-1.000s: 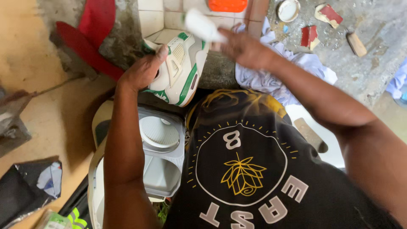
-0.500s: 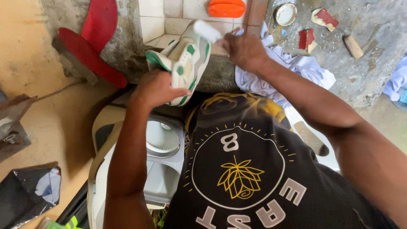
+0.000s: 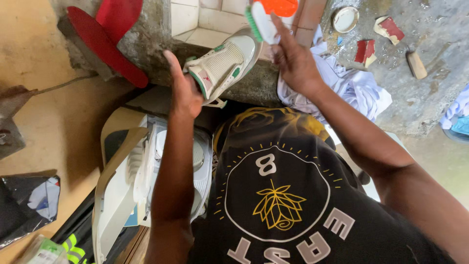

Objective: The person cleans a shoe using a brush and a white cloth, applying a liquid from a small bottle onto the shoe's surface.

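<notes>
Tilted flatter now, sneaker (image 3: pixel 225 63) in left hand (image 3: pixel 183 93); right hand (image 3: pixel 293 61) seemingly presses brush (image 3: pixel 259 22).

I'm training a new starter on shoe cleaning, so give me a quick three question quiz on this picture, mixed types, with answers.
1. True or false: the left hand holds the white and green sneaker.
2. What does the right hand hold? A) white brush with green bristles B) sponge C) spray bottle
3. What lies under the right forearm, on the concrete ledge?

Key: 1 true. 2 A, the brush meets the shoe's toe. 3 a crumpled white cloth.
</notes>
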